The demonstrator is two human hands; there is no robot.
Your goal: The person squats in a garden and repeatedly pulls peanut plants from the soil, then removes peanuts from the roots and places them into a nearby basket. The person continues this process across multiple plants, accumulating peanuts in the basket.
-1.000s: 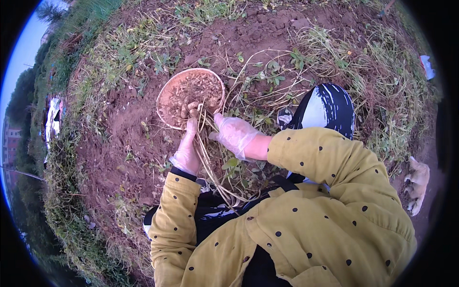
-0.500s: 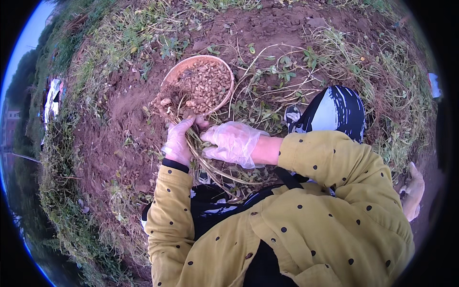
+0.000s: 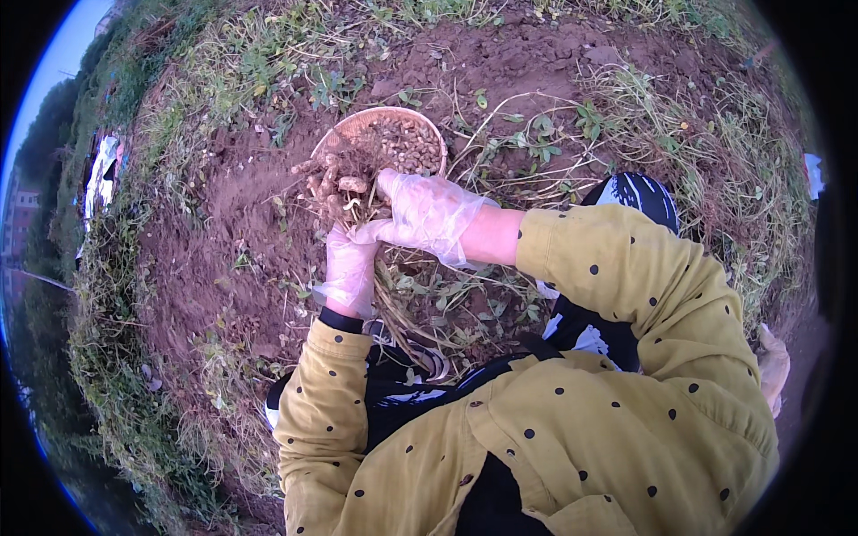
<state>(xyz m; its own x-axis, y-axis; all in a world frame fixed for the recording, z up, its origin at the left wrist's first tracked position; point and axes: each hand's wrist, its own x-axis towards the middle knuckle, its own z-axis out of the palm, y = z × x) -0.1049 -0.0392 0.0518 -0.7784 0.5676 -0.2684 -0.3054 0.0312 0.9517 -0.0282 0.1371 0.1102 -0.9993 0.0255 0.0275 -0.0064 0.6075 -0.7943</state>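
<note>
A peanut plant (image 3: 332, 189) hangs root end up, its clump of roots and brown pods in front of a round woven basket (image 3: 444, 159). My left hand (image 3: 347, 266), in a clear plastic glove, is closed round the stems just below the roots. My right hand (image 3: 429, 214), gloved alike, is closed at the right side of the clump, its thumb by my left fingers; its fingertips are partly hidden among the pods. Loose peanuts (image 3: 407, 143) fill the basket. The long stems (image 3: 391, 308) trail down toward my lap.
Brown soil (image 3: 241, 196) lies left of the basket. Pulled vines (image 3: 697, 134) cover the ground at right, and green weeds (image 3: 116, 375) line the left edge. My patterned trouser knee (image 3: 636, 192) is right of my right hand. A pale hand-like shape (image 3: 773, 366) shows at the far right.
The root clump has risen and turned up before the basket, hiding more of it. My right hand has moved up from the stems to the pods; my left hand still grips the stems.
</note>
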